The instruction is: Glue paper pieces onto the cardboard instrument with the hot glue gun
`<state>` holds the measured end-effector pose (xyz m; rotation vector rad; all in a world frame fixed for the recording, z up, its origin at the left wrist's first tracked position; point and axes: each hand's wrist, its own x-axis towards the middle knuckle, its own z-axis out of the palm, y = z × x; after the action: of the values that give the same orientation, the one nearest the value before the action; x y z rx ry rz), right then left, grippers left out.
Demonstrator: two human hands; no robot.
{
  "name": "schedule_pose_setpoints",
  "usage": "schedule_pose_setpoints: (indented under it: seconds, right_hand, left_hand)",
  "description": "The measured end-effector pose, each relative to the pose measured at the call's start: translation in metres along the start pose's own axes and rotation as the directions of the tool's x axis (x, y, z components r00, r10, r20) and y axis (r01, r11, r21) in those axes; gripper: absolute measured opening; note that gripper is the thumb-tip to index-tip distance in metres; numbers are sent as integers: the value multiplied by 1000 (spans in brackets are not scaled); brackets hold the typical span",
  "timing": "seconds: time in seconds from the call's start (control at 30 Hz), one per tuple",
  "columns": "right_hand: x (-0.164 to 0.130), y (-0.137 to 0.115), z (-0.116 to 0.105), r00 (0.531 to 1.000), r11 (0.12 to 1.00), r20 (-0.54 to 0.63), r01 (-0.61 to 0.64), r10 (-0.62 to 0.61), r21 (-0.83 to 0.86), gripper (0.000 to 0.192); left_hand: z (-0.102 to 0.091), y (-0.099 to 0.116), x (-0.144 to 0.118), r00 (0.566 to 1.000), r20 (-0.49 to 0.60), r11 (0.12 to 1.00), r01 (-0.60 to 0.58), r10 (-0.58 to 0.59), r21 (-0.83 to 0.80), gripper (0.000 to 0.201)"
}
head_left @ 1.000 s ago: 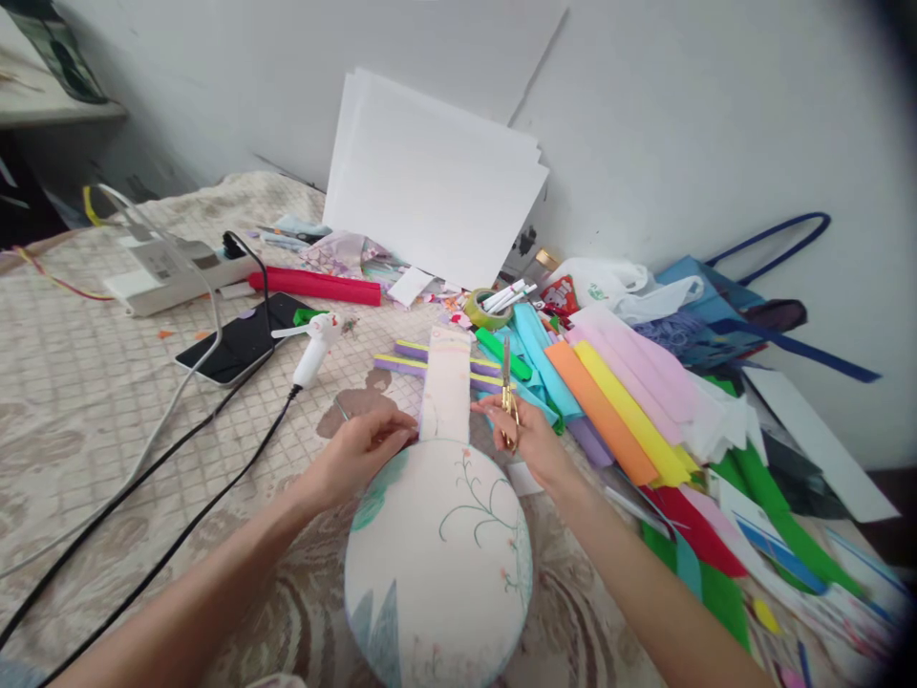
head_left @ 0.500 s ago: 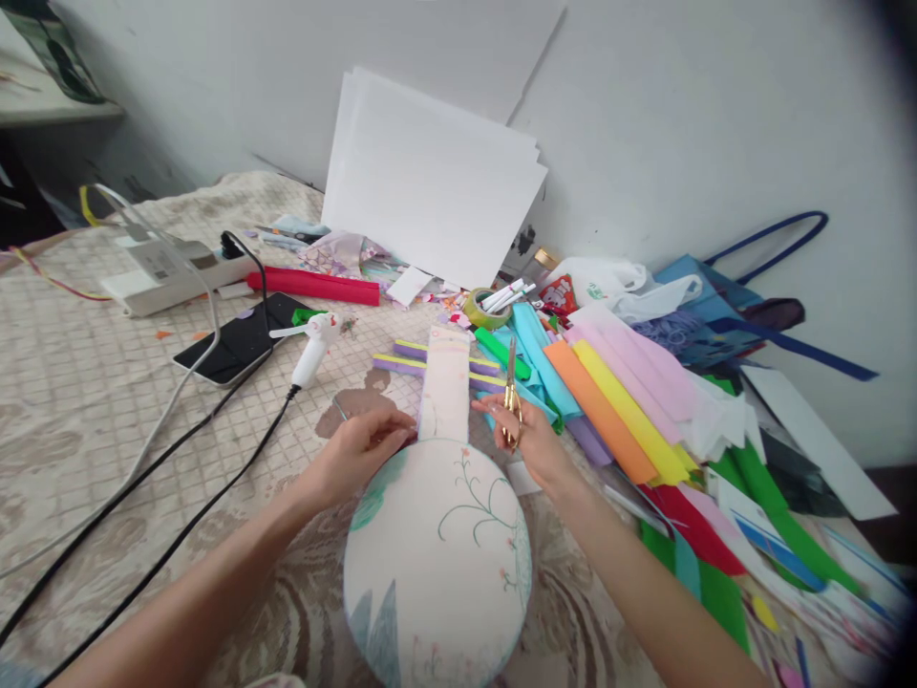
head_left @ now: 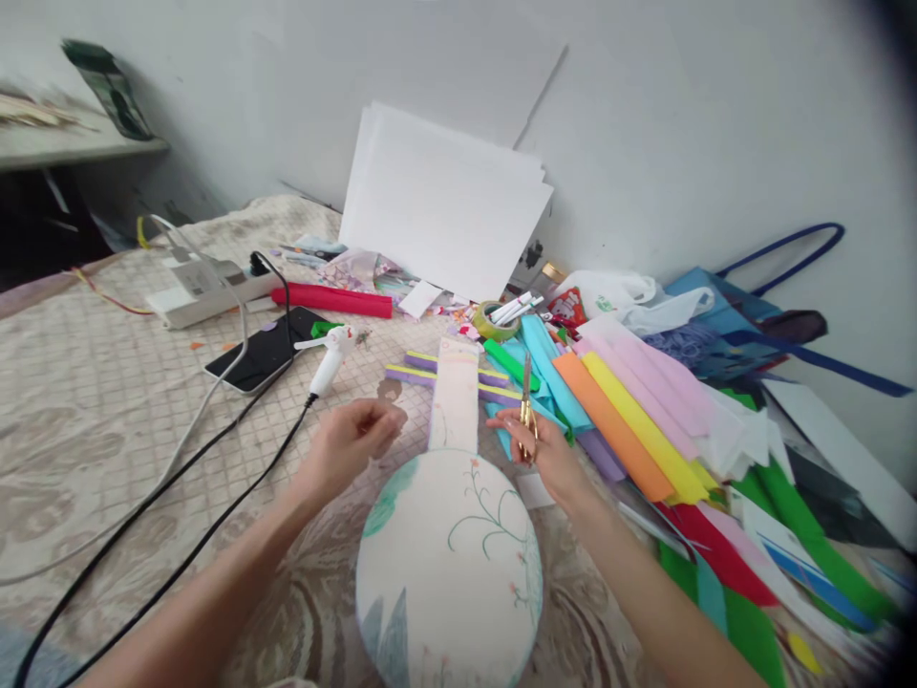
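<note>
A round white piece with a printed flower stem and green leaves (head_left: 448, 564) lies on the patterned cloth right in front of me. A pale narrow strip (head_left: 457, 397) runs from its top edge away from me. My left hand (head_left: 350, 445) hovers just left of the strip, fingers curled together, touching neither piece. My right hand (head_left: 548, 454) is at the strip's right side and holds small gold scissors (head_left: 528, 406), blades pointing up and away. Two purple-and-yellow strips (head_left: 422, 366) lie crosswise under the pale strip.
A white glue gun (head_left: 330, 358) with a black cable, a phone (head_left: 262, 349), a power strip (head_left: 204, 287) and a red roll (head_left: 333, 299) lie to the left. White sheets (head_left: 444, 201) lean on the wall. Coloured foam sheets (head_left: 630, 411), a tape roll (head_left: 493, 320) and a blue bag (head_left: 737, 315) crowd the right.
My left hand has lifted off the neck of the round piece and drawn a little to the left. My head has shifted, so the whole scene sits lower and further right.
</note>
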<state>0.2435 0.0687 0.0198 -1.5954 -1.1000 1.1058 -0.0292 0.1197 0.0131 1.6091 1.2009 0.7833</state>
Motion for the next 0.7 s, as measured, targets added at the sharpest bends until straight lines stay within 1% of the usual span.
schedule_pose_setpoints:
  seconds: [0.03, 0.07, 0.1, 0.13, 0.17, 0.2, 0.23, 0.27, 0.33, 0.4, 0.43, 0.47, 0.53, 0.6, 0.63, 0.7]
  right_hand:
    - [-1, 1, -1, 1000, 1000, 6, 5, -5, -2, 36]
    - [-1, 2, -2, 1000, 1000, 13, 12, -12, -4, 37]
    - [-2, 3, -3, 1000, 1000, 22, 20, -20, -8, 37]
    - [-1, 4, -4, 999, 1000, 29, 25, -25, -13, 38]
    - [-1, 5, -4, 999, 999, 33, 28, -28, -19, 38]
    - [0, 6, -4, 999, 999, 34, 30, -29, -28, 39]
    - [1, 7, -4, 999, 999, 30, 33, -32, -41, 40]
    - [2, 9, -5, 999, 997, 25, 36, -35, -63, 40]
    - [4, 12, -7, 998, 986, 14, 62, -60, -154, 39]
    - [3, 14, -12, 993, 938, 1, 110, -116, -329, 33]
    - [2, 15, -16, 989, 889, -3, 130, -146, -440, 29]
    - [-1, 16, -19, 984, 820, -4, 145, -177, -554, 25]
    - [-8, 18, -27, 973, 652, -2, 152, -230, -743, 19]
    - [-18, 20, -33, 962, 498, 3, 145, -275, -855, 16]
    - [-23, 21, -36, 957, 439, 3, 136, -289, -888, 15]
    - [-33, 25, -41, 957, 355, -8, 100, -289, -929, 16]
  left_hand:
    - [-6, 0, 0, 995, -95, 997, 34, -27, 66, 32]
    - [-13, -1, 0, 977, -209, 987, 67, -36, 144, 33]
    - [-20, -3, 2, 945, -327, 970, 89, -11, 224, 31]
    - [-26, -6, 3, 896, -442, 948, 101, 45, 300, 29]
    - [-32, -10, 6, 848, -519, 927, 106, 105, 360, 30]
    - [-37, -14, 10, 811, -562, 911, 98, 159, 400, 34]
    - [-41, -18, 14, 794, -570, 897, 75, 211, 436, 41]
    - [-44, -22, 19, 801, -549, 880, 63, 236, 471, 48]
    - [-46, -28, 29, 836, -498, 865, 58, 230, 498, 50]
    - [-47, -30, 39, 878, -438, 851, 74, 191, 520, 46]
    - [-47, -30, 43, 894, -413, 844, 82, 172, 530, 43]
    - [-47, -29, 47, 906, -393, 839, 90, 155, 537, 40]
    - [-48, -27, 50, 917, -377, 838, 98, 134, 537, 34]
    - [-48, -25, 51, 916, -381, 841, 104, 127, 531, 30]
    - [-49, -23, 50, 915, -385, 846, 109, 120, 522, 30]
    - [-48, -19, 48, 918, -386, 868, 118, 90, 482, 33]
